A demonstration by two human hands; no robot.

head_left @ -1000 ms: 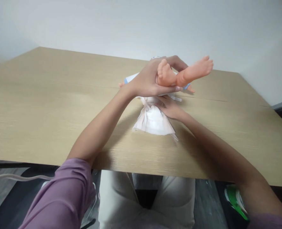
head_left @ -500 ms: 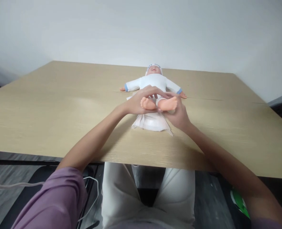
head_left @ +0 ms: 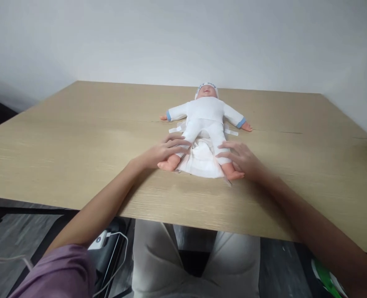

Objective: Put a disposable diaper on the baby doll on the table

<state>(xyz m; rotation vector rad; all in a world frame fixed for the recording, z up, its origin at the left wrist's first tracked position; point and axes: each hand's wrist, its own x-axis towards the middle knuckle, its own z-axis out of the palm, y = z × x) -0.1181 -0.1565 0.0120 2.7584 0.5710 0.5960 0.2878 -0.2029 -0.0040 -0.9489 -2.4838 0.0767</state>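
Observation:
A baby doll (head_left: 206,108) in a white suit with blue cuffs lies on its back, arms spread and legs apart. Beneath its hips and legs, an unfolded white diaper (head_left: 202,161) is spread out, its tabs sticking out at both sides of the waist. My left hand (head_left: 166,152) lies on the doll's leg at the left, fingers stretched over the shin above the bare foot. On the other leg rests my right hand (head_left: 241,156), its fingers apart across the lower leg. Both thumbs are largely hidden.
The wooden table (head_left: 78,153) has a thin seam across it and meets a pale wall (head_left: 183,41) behind. Below its front edge, a small white device (head_left: 99,241) with a white cable lies at the left. A green and white object (head_left: 326,277) is at the lower right.
The doll's legs, raised and held together by both hands before, are now lowered and parted on the diaper. My hands have moved apart, one onto each leg.

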